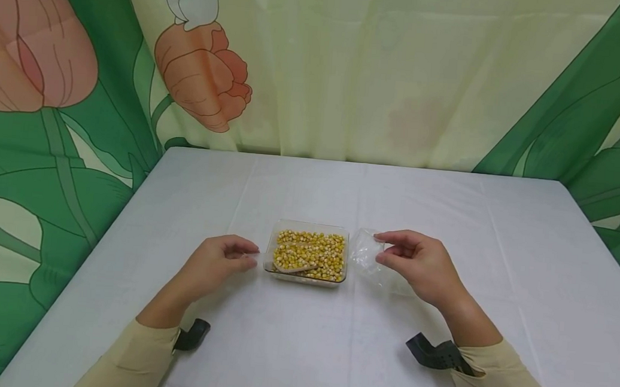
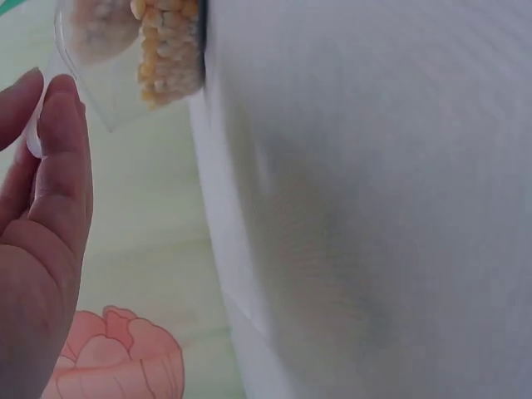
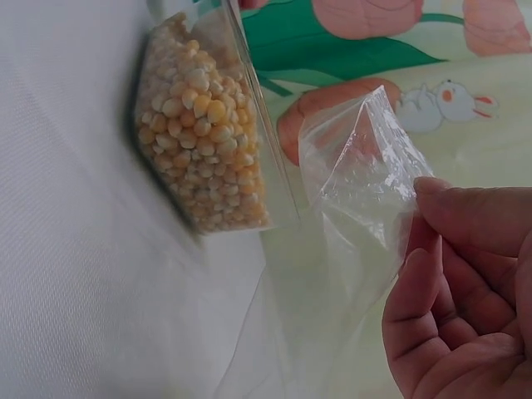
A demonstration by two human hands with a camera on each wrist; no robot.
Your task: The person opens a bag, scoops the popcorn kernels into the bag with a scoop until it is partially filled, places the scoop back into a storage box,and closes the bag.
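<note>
A clear rectangular container (image 1: 304,282) of yellow corn kernels (image 1: 332,258) sits on the table between the hands. Within it lies a clear scoop (image 1: 295,270) heaped with kernels. My left hand (image 1: 225,258), at the container's left side, pinches the scoop's translucent handle (image 2: 34,140) between thumb and fingers; most of that handle is hidden. On the right, my right hand (image 1: 418,264) holds the edge of a thin clear plastic bag (image 3: 362,179) between thumb and fingertips. The bag hangs beside the container's right wall, and no kernels show in it.
A white cloth covers the table (image 1: 299,348). Behind it hangs a curtain (image 1: 362,71) printed with flowers and a rabbit. Each wrist carries a black camera mount, one on the left (image 1: 192,335) and one on the right (image 1: 439,353).
</note>
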